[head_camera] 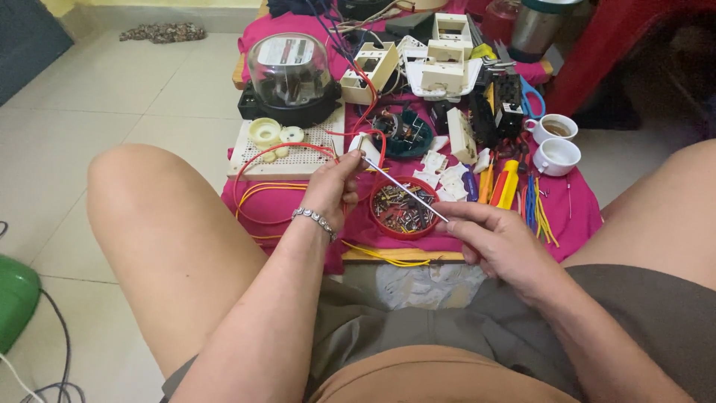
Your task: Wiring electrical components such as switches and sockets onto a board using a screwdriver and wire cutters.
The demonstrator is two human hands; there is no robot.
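I was mid-way driving a thin screwdriver (406, 190), pinched in my right hand (496, 242), into a small white fitting (365, 147) gripped in my left hand (335, 190), held above the low table. Next it'd probably need steady twisting. The red screw bowl (403, 207) sat right underneath, red wire (280, 153) looped close, cups (556, 145) off aside.

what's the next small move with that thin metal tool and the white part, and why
Probably steady the small white part in the left hand and ease the tip of the thin metal tool further into it. The right hand holds the tool's near end, its far tip already meets the part, and red wires loop from there, so a slip seems likely.
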